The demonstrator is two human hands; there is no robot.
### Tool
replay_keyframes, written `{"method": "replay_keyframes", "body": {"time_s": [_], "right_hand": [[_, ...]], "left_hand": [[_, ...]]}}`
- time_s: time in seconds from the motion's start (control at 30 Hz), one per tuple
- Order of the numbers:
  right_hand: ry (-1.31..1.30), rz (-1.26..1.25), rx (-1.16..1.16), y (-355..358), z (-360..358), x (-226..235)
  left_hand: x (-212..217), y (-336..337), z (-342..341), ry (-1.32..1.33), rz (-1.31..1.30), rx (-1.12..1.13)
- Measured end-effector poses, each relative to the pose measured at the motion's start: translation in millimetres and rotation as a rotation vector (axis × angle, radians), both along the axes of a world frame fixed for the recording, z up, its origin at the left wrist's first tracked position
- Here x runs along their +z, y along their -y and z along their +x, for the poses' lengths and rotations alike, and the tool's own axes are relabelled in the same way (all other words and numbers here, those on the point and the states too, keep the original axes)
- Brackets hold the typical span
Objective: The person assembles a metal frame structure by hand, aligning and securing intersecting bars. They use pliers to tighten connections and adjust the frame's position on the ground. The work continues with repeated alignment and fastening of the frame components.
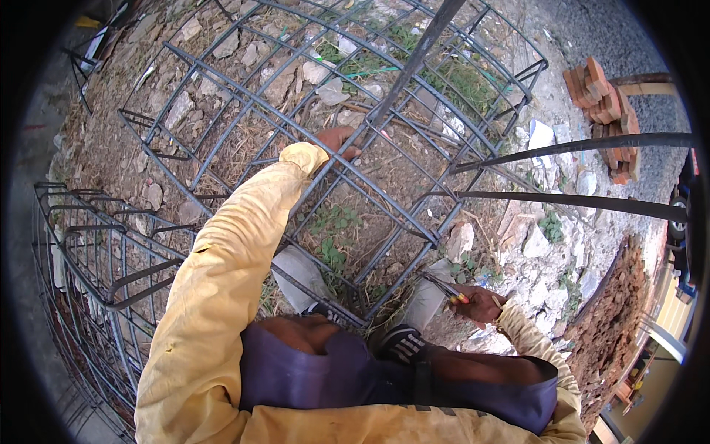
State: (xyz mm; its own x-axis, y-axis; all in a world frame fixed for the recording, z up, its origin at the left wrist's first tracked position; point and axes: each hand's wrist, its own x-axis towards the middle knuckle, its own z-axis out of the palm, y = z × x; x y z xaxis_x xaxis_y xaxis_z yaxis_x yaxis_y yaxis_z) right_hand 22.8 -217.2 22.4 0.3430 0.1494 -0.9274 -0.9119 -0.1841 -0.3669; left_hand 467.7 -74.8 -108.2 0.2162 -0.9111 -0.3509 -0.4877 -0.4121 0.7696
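Note:
A cage of grey steel rebar [296, 118] spreads in front of me over rubble and dry grass. Well inside its outline, my left hand [336, 140] curls around one of the bars, its fingers partly hidden behind the steel. My right hand [479, 306] is closed on a pair of pliers [441, 284] with red and yellow on the handles. Their dark jaws point left, a little to the right of the cage's near corner. No wire can be made out at the jaws.
A second rebar cage [111, 244] lies to my left. Dark bars [577, 200] reach in from the right, and another bar [414, 66] slants up from the cage. Red bricks [603, 111] are stacked at the far right. Broken concrete [536, 244] and brown soil [610, 318] lie nearer.

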Motion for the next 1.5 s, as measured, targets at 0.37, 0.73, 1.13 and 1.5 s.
{"method": "replay_keyframes", "body": {"time_s": [0.37,0.73,1.13,1.5], "right_hand": [[0.321,0.265,-0.528,-62.0,76.4,-76.4],[0.301,0.369,-1.037,-80.4,145.6,-69.0],[0.575,0.287,-0.826,-78.2,153.4,-98.1],[0.455,0.323,-0.807,-72.1,168.5,-83.3]], "left_hand": [[-5.8,3.2,7.9,-0.145,-0.105,-0.031],[2.1,1.0,6.8,-0.184,0.014,-0.015],[-11.6,-2.2,7.8,-0.257,0.013,0.021],[-13.2,-2.2,6.8,-0.289,-0.007,0.031]]}}
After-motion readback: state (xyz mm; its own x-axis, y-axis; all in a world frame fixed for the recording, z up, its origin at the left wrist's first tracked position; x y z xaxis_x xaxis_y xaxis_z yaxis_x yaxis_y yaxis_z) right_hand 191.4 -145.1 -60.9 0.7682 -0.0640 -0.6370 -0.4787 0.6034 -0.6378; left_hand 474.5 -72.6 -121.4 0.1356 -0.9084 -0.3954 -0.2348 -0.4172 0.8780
